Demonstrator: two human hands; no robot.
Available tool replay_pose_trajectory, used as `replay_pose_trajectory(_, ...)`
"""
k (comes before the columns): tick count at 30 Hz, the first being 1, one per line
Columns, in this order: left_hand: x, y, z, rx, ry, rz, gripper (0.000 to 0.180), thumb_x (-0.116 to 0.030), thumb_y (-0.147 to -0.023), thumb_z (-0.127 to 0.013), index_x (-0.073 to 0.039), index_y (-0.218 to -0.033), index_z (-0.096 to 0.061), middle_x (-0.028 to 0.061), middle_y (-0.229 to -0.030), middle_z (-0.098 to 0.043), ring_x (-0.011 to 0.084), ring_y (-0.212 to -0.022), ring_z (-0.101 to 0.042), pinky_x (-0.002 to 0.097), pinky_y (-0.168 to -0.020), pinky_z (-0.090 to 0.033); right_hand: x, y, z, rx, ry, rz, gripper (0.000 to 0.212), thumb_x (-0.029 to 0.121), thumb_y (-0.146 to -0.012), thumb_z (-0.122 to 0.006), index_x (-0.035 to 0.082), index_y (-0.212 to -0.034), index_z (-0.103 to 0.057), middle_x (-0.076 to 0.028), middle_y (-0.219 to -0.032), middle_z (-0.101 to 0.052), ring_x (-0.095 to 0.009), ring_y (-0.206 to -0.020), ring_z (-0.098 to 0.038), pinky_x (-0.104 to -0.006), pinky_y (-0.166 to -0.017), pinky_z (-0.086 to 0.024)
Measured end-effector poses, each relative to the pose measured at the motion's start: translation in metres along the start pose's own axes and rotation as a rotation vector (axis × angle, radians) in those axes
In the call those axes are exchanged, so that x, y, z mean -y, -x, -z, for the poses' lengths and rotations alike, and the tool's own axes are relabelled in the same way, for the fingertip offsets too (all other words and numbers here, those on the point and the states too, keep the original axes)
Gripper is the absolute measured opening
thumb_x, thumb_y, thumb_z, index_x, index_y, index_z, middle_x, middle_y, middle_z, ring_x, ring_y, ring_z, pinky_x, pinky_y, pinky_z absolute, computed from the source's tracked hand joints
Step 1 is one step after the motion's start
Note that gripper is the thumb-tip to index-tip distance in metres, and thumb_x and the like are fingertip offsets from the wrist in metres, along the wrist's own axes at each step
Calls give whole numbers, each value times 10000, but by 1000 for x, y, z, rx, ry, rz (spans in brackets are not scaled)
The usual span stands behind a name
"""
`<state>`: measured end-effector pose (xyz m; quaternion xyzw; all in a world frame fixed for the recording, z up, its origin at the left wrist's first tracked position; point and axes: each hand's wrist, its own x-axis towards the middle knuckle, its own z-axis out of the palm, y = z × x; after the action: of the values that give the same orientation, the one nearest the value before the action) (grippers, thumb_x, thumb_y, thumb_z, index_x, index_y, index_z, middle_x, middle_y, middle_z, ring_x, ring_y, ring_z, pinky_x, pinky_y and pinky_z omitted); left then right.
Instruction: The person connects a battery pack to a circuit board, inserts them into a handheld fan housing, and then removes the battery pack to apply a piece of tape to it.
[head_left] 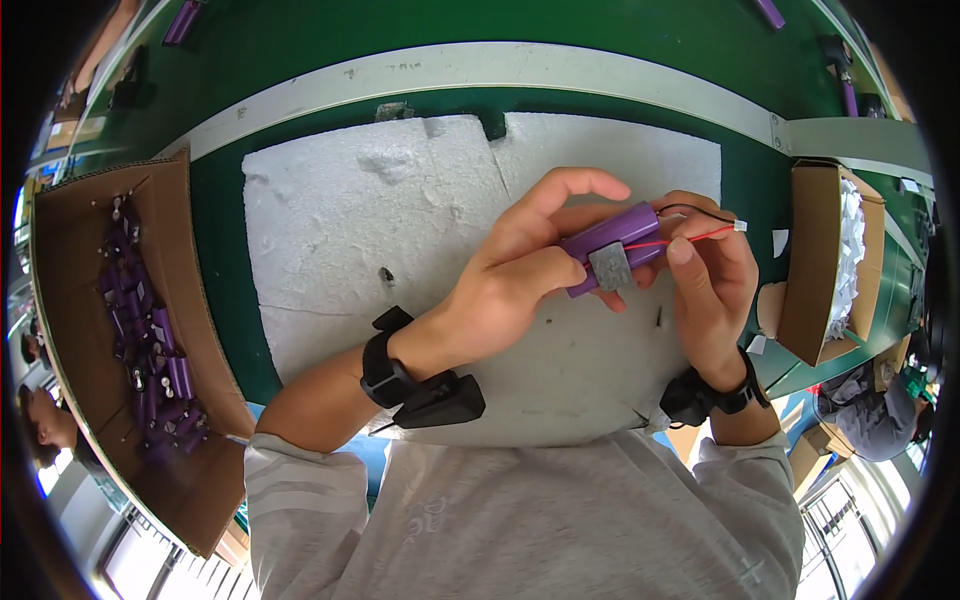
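A purple battery pack [612,232] of cylindrical cells is held above the white foam board [340,215], tilted up to the right. A grey square pad [610,267] sits across its cells. My left hand [520,255] grips the pack's left end, thumb on the near side, index finger raised and curved. From the pack's right end run a red wire and a black wire to a small white connector [740,226]. My right hand [712,280] is closed at that end, its thumb and fingers at the red wire. Its fingers partly hide behind the pack.
To the left stands a cardboard box [215,340] with many purple battery packs [150,340]. At the right a smaller cardboard box [808,260] holds white pieces [850,255]. A pale rail [480,68] crosses the green table [500,20] beyond the foam. Other people are at both sides.
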<state>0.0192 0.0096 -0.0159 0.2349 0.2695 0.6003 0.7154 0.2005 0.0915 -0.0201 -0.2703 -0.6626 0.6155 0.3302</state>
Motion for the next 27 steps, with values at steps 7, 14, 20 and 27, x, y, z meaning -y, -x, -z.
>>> replay_pose_trajectory(7, 0, 0, 2, -92, 20, 30, 451, 44, -827, -364, -26, -1272, -378, 178, -1180, -536, 241, -985, -570, 355, -778, -496, 0, 0, -1, -28, -37, 11, 166, 135, -943, -490, -16, -1006, -518, -209, -1163, -524, -199, -728, -619, -281, -610, -513)
replay_pose_trajectory(14, 7, 0, 6, -98, 111, 1, 409, 22, -862, -384, -25, -1267, -404, 156, -1173, -542, 231, -998, -562, 360, -821, -479, -3, -1, -1, -21, -24, 54, 170, 128, -942, -487, -17, -1025, -515, -234, -1196, -510, -210, -733, -625, -289, -612, -519)
replay_pose_trajectory(20, 6, -1, 5, -136, 165, 25, 395, 18, -868, -385, -15, -1260, -426, 142, -1163, -548, 216, -1028, -547, 358, -827, -479, -2, 0, 0, -30, -75, 28, 142, 95, -932, -498, -20, -1015, -511, -261, -1196, -510, -231, -812, -628, -288, -622, -520)
replay_pose_trajectory(27, 6, -1, 4, -140, 152, 23, 391, 18, -870, -385, 5, -1255, -452, 135, -1154, -554, 204, -1032, -546, 350, -839, -482, -4, 1, 2, -5, -63, 30, 151, 108, -941, -474, -13, -1026, -506, -258, -1193, -511, -246, -865, -618, -289, -618, -515)
